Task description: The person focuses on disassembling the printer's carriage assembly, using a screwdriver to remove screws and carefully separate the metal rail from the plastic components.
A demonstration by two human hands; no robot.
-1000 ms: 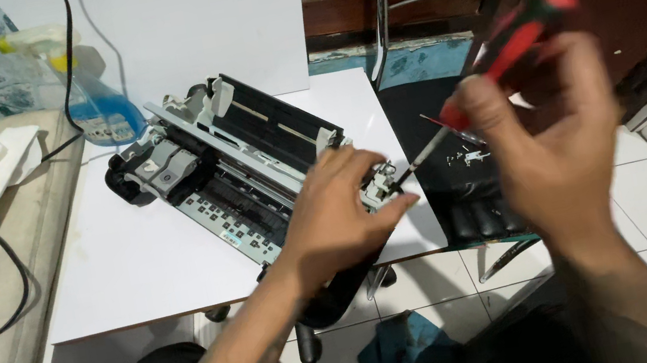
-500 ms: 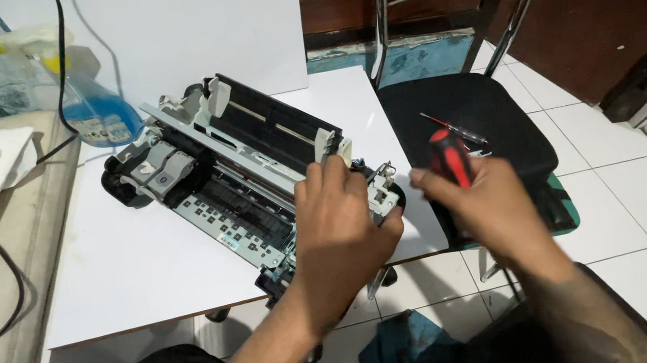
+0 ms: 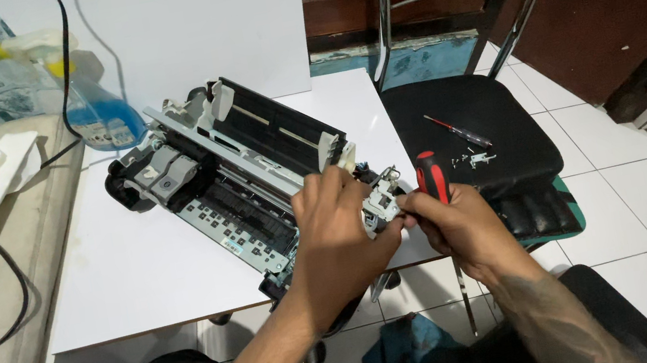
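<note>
Both hands have closed in on the printer's near end, the screwdriver now upright.

Left hand (image 3: 333, 237) clamps the printer (image 3: 240, 178) at frame centre on the white table (image 3: 120, 277); right hand (image 3: 453, 225) pinches a small grey part (image 3: 381, 198) while gripping the red-handled screwdriver (image 3: 430, 177), beside the black chair (image 3: 472, 126).

Bright even indoor light, mild glare on the white table (image 3: 138, 274) – soft shadows, sharp focus, wide-angle bending at edges
</note>
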